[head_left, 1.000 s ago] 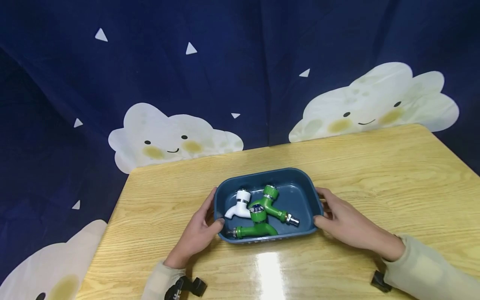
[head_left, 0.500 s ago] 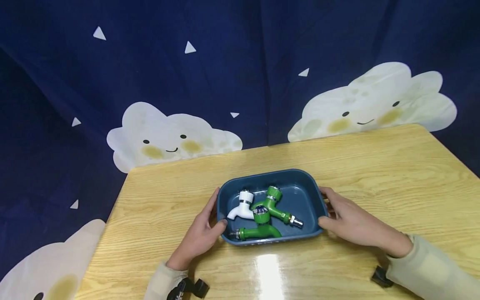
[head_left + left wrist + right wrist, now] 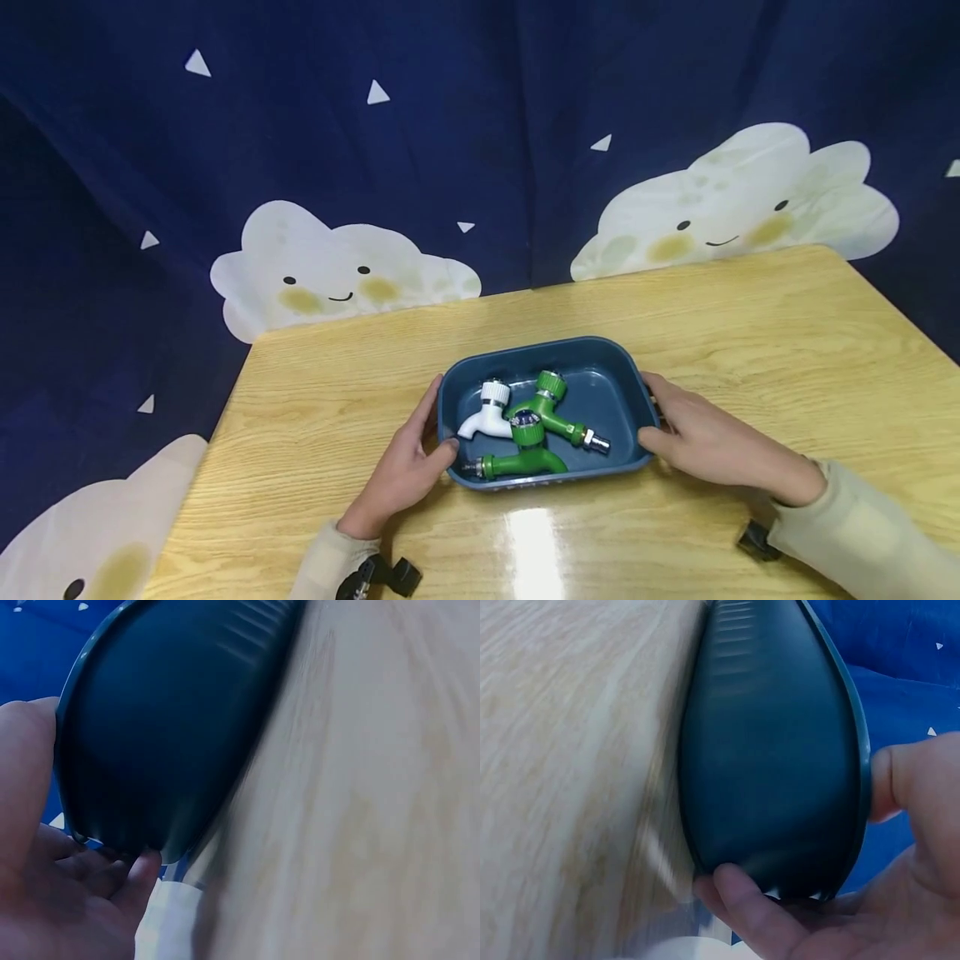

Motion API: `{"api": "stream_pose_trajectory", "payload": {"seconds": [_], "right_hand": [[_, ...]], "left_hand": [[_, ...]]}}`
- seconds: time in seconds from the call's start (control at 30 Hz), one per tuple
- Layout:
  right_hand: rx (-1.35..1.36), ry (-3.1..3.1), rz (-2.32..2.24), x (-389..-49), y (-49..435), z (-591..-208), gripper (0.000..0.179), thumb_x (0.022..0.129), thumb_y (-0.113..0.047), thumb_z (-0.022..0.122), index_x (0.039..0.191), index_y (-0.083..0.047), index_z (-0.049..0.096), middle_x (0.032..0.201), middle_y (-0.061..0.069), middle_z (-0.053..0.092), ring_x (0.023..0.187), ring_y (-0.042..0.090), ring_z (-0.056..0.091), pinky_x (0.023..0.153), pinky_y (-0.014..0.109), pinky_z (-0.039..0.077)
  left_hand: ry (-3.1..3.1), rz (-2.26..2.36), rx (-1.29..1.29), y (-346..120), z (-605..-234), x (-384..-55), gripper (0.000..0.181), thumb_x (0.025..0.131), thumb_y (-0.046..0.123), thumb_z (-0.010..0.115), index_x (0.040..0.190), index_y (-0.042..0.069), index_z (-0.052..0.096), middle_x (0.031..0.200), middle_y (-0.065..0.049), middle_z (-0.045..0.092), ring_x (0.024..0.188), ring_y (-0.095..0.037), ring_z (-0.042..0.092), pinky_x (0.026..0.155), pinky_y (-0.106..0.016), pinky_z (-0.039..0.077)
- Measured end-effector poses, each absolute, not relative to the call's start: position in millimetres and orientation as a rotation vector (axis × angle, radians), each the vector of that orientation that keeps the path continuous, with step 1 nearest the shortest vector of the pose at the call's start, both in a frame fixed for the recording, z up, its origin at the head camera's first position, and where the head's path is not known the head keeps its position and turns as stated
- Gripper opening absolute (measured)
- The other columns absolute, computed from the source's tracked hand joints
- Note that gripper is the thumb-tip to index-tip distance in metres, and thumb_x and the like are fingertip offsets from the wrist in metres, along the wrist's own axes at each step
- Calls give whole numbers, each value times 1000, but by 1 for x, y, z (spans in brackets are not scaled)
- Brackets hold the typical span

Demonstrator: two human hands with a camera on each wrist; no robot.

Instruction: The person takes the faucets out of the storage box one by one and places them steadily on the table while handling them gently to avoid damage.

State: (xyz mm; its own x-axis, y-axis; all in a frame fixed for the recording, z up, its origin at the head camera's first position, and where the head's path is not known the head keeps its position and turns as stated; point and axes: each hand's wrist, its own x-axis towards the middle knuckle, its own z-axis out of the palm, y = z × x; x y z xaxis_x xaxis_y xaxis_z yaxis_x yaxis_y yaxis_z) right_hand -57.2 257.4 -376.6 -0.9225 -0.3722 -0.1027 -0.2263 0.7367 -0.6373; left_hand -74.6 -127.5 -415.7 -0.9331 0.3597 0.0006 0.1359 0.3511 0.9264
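A dark blue plastic basin [image 3: 600, 400] with rounded corners stands on the wooden table between the two hands. Inside it lie a white tap [image 3: 491, 414] and two green taps, one [image 3: 527, 458] along the near wall and another [image 3: 555, 412] behind it with a metal nozzle. The left hand [image 3: 408, 467] grips the basin's left end, thumb at the rim. At the opposite end the right hand [image 3: 705, 437] holds the rim by the thumb, its fingers around the outer side. Both wrist views show the basin's outer wall [image 3: 172, 727], with curled fingers [image 3: 757, 907] against it.
The wooden table [image 3: 750, 333] extends around the basin on all sides. Behind it hangs a dark blue curtain [image 3: 450, 150] printed with clouds and triangles. Black wrist mounts [image 3: 405, 577] sit below the sleeves.
The basin, with the taps in it, has shifted slightly to the right, and both hands have moved along with it. The head view has also drifted a little.
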Motion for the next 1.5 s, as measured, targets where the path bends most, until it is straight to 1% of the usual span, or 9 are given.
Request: {"api": "stream_pose_trajectory", "payload": {"seconds": [0.2,0.47,0.67,0.93,1.07,1.17,1.27,1.37,1.5], "right_hand": [[-467,2683,-981,-54,259,-379,73,102,-20,56,157,12,21,158,34,39,145,46,45,108,61,44],[-482,2767,-997,-52,255,-379,67,100,-16,55,155,12,28,156,32,44,143,46,48,109,62,44],[-483,2871,-967,-51,249,-383,53,101,-13,50,147,10,39,139,25,60,120,29,63,98,53,52],[-469,2886,-954,-53,252,-384,48,101,-18,54,143,5,44,127,17,66,102,19,62,85,38,52],[-476,2897,-952,-53,253,-385,48,100,-18,56,141,4,46,123,14,67,99,17,60,83,35,51],[-482,2906,-949,-53,253,-386,47,100,-17,56,141,3,46,123,14,67,99,17,60,83,36,52],[-487,2910,-941,-53,253,-387,47,99,-16,56,141,3,46,125,15,67,101,17,61,84,37,52],[-490,2910,-934,-54,253,-387,48,99,-16,56,141,4,46,127,16,67,102,17,61,85,37,52],[-483,2904,-927,-55,253,-388,49,100,-17,55,143,4,45,131,19,66,105,19,62,87,41,53]], "left_hand": [[2411,1617,435,-124,-418,-72,87,94,5,58,167,14,10,169,-6,34,155,-26,38,114,-11,32],[2457,1580,439,-125,-417,-73,87,95,6,58,167,17,10,168,-6,36,153,-26,41,120,-34,37],[2465,1577,462,-126,-415,-75,87,94,5,58,167,15,11,168,-7,36,154,-26,40,120,-33,35],[2482,1581,456,-125,-414,-74,87,93,6,58,166,15,12,167,-5,37,153,-24,41,117,-21,35],[2527,1547,443,-126,-414,-74,87,92,8,61,166,13,15,163,-8,44,150,-25,46,119,-30,37],[2558,1532,435,-126,-413,-74,89,92,9,63,166,12,13,165,-8,40,151,-26,44,121,-41,37],[2602,1529,436,-126,-413,-73,90,90,10,65,166,13,16,164,-6,40,152,-27,42,120,-46,40],[2667,1535,446,-125,-415,-73,83,86,9,66,160,12,28,153,-7,48,141,-25,50,114,-44,47],[2741,1530,410,-124,-415,-73,62,82,11,68,139,14,43,127,-6,56,113,-19,56,95,-33,51]]}}
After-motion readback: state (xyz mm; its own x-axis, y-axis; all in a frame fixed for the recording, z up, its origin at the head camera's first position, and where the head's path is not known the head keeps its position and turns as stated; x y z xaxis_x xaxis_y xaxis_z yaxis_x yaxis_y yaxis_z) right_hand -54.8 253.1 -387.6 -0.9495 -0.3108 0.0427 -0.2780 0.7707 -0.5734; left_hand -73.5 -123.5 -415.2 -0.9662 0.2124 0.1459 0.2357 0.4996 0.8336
